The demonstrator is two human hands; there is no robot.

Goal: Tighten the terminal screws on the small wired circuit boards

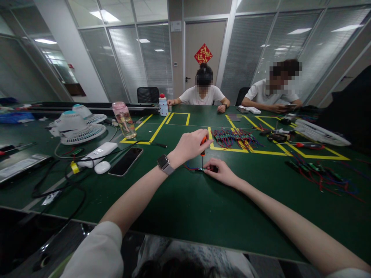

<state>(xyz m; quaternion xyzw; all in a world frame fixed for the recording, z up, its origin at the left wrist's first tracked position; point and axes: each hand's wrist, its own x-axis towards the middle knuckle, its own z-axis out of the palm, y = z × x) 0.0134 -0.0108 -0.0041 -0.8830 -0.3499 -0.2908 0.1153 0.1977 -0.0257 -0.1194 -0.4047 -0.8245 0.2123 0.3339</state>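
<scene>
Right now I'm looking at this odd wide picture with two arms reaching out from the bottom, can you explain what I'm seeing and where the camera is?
The picture comes from a camera worn on a person's head, looking forward and down, so the two bare arms belong to the wearer. The left hand, with a watch on its wrist, grips a small orange-handled screwdriver pointing down. The right hand pins a small part with red and blue wires to the green table. On the left lie a phone, a white mouse, black cables and two small fans, with a pink bottle behind. Yellow tape marks boxes on the table; one holds a pile of wired parts. More wires lie at the right. Two other people sit across the table.
</scene>
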